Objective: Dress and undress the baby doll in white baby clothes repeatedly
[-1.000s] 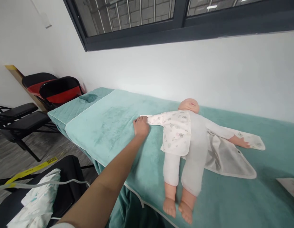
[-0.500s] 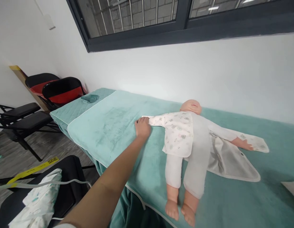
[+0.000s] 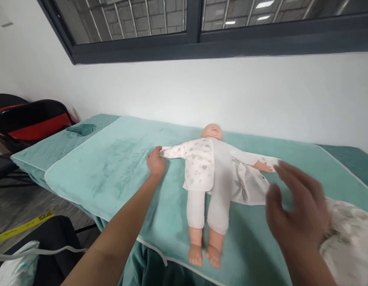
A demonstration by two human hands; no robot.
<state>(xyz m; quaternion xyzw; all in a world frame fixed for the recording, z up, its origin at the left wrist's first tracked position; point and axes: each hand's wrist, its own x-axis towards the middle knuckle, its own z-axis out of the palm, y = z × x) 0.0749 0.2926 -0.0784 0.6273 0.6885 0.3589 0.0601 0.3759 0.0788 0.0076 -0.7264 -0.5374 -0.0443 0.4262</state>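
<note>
A baby doll lies on its back, head toward the wall, in white underclothes. A patterned baby jacket covers one side of its chest. The other half of the jacket lies spread out under the doll, pale lining up. My left hand is closed at the cuff of the left-side sleeve, fingertips partly hidden. On the other side my right hand hangs in the air, blurred, thumb and fingers apart, with nothing in it. It is nearest the doll's bare hand and the jacket's other cuff.
The doll rests on a green plush-covered bed against the wall. A patterned cloth lies at the right edge, partly behind my right arm. Black and red chairs stand left. A black seat holds a printed cloth and a cable.
My view has turned to the right. My right hand has come into view over the bed's right side. My left hand stays at the jacket's cuff.
</note>
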